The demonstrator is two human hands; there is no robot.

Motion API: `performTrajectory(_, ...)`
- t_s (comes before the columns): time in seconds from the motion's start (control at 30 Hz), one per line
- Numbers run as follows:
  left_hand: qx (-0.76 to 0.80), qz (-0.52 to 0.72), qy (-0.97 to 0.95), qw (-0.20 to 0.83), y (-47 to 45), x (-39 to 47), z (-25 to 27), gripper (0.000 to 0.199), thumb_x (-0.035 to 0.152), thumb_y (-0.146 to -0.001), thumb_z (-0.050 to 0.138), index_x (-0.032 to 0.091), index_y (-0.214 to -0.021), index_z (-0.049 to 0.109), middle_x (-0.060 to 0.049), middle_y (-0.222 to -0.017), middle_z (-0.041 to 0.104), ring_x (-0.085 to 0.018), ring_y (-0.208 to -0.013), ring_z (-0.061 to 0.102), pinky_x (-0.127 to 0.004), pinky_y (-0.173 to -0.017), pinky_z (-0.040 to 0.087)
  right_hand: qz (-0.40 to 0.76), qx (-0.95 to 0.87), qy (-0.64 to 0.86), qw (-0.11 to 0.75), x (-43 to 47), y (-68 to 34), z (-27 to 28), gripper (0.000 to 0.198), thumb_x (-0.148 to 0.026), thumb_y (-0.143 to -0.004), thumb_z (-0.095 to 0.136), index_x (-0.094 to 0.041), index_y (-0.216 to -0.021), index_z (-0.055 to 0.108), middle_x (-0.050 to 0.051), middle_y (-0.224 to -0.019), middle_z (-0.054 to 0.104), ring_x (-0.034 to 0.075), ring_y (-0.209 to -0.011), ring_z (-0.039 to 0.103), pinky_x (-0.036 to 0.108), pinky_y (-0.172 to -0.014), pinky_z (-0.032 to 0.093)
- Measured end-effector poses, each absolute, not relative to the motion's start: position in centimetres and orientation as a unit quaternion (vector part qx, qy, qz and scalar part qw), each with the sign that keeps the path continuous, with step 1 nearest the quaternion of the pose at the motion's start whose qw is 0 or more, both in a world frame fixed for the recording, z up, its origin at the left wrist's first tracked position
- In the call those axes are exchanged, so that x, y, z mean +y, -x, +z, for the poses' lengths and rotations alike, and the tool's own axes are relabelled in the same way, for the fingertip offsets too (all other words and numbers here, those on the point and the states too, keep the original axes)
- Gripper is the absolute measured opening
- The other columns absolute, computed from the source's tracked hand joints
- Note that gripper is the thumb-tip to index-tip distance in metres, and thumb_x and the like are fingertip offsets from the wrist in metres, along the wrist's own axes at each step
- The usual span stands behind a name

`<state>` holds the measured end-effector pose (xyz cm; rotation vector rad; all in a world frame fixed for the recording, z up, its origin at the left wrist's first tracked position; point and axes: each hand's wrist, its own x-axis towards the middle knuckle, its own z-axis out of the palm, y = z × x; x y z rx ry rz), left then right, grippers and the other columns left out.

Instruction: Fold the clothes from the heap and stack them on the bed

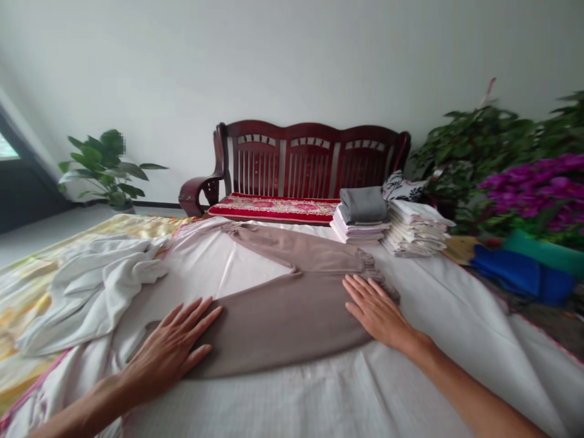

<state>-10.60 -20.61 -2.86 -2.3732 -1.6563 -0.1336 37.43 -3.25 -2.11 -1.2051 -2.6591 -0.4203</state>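
Note:
A pair of brownish-grey trousers (pixel 283 316) lies spread on a white cloth (pixel 292 404), legs toward the left and gathered waistband toward the right. My left hand (pixel 176 340) rests flat on the nearer leg near its lower end, fingers apart. Close to the waistband, my right hand (pixel 371 307) lies flat on the fabric with its fingers stretched out. Both hands touch the trousers and grip nothing. Part of the near leg's end is hidden under my left hand and wrist.
A crumpled pale grey garment (pixel 103 286) lies at the left. Folded stacks stand at the far right: one topped by a dark grey piece (pixel 364 205), another of white cloths (pixel 416 230). Behind are a wooden bench (pixel 308 161), a potted plant (pixel 114 170) and purple flowers (pixel 538 191).

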Motion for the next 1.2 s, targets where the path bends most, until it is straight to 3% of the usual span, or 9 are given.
performTrajectory(0.2, -0.587, -0.053, 0.805, 0.07, 13.2, -21.9, -2.5, 0.065, 0.054, -0.095, 0.05, 0.04, -0.155, 0.028, -0.001, -0.159, 0.036, -0.03, -0.143, 0.041, -0.047, -0.113, 0.041, -0.146, -0.893, 0.409, 0.117, -2.9, -41.0, -1.9, 0.048, -0.038, -0.1, 0.037, -0.023, -0.143, 0.053, 0.007, -0.151, 0.05, 0.027, -0.141, 0.043, 0.054, -0.115, 0.033)
performTrajectory(0.3, -0.622, -0.057, 0.781, 0.01, 12.1, -20.0, -0.6, 0.048, 0.052, -0.099, 0.041, 0.039, -0.146, 0.048, 0.0, -0.152, 0.047, -0.03, -0.142, 0.042, -0.053, -0.115, 0.037, -0.115, -0.867, 0.463, 0.146, -1.5, -40.6, -1.2, 0.046, -0.036, -0.102, 0.028, -0.026, -0.13, 0.064, 0.006, -0.136, 0.064, 0.025, -0.132, 0.054, 0.053, -0.111, 0.039)
performTrajectory(0.37, -0.648, -0.081, 0.757, -0.013, 9.7, -17.1, 1.2, 0.047, 0.05, -0.102, 0.033, 0.032, -0.137, 0.06, -0.002, -0.146, 0.055, -0.029, -0.142, 0.041, -0.055, -0.118, 0.031, -0.105, -0.854, 0.482, 0.164, -0.3, -38.5, -0.4, 0.048, -0.036, -0.102, 0.026, -0.025, -0.13, 0.064, 0.007, -0.136, 0.064, 0.026, -0.132, 0.053, 0.052, -0.111, 0.039)
performTrajectory(0.53, -0.594, -0.159, 0.787, -0.044, -0.1, -6.5, 4.0, 0.058, 0.051, -0.103, 0.026, 0.018, -0.144, 0.052, -0.01, -0.151, 0.049, -0.026, -0.146, 0.036, -0.044, -0.119, 0.031, -0.081, -0.89, 0.432, 0.119, 2.1, -29.9, 1.2, 0.054, -0.042, -0.102, 0.029, -0.02, -0.147, 0.047, 0.01, -0.155, 0.044, 0.026, -0.146, 0.035, 0.05, -0.119, 0.027)
performTrajectory(0.67, -0.582, -0.165, 0.795, -0.029, -4.4, 1.2, 2.7, 0.059, 0.052, -0.103, 0.026, 0.018, -0.148, 0.045, -0.012, -0.155, 0.044, -0.029, -0.147, 0.033, -0.047, -0.119, 0.029, -0.041, -0.898, 0.433, 0.068, 4.8, -27.5, 0.5, 0.059, -0.046, -0.101, 0.027, -0.019, -0.151, 0.042, 0.011, -0.158, 0.037, 0.027, -0.148, 0.031, 0.052, -0.121, 0.022)
performTrajectory(0.87, -0.663, -0.109, 0.741, -0.002, 0.5, 7.1, -0.9, 0.057, 0.055, -0.099, 0.038, 0.025, -0.147, 0.045, -0.012, -0.156, 0.041, -0.033, -0.146, 0.032, -0.052, -0.118, 0.026, -0.085, -0.881, 0.463, 0.058, 9.3, -32.8, -2.9, 0.06, -0.05, -0.098, 0.032, -0.022, -0.148, 0.047, 0.012, -0.155, 0.043, 0.031, -0.143, 0.04, 0.057, -0.116, 0.03)
performTrajectory(1.0, -0.705, -0.116, 0.7, 0.006, 5.9, 8.1, -2.1, 0.06, 0.054, -0.097, 0.04, 0.025, -0.149, 0.041, -0.015, -0.158, 0.036, -0.038, -0.147, 0.028, -0.058, -0.117, 0.022, -0.118, -0.88, 0.451, 0.089, 10.2, -34.5, -4.2, 0.061, -0.054, -0.098, 0.031, -0.023, -0.147, 0.05, 0.012, -0.152, 0.048, 0.03, -0.14, 0.045, 0.054, -0.114, 0.035)
performTrajectory(1.2, -0.727, -0.139, 0.672, 0.018, 8.7, 8.5, -2.8, 0.055, 0.044, -0.099, 0.038, 0.019, -0.147, 0.044, -0.016, -0.157, 0.037, -0.036, -0.146, 0.03, -0.053, -0.118, 0.022, -0.124, -0.872, 0.457, 0.121, 9.7, -34.0, -4.4, 0.061, -0.055, -0.097, 0.034, -0.023, -0.146, 0.05, 0.011, -0.151, 0.049, 0.03, -0.14, 0.044, 0.051, -0.114, 0.036)
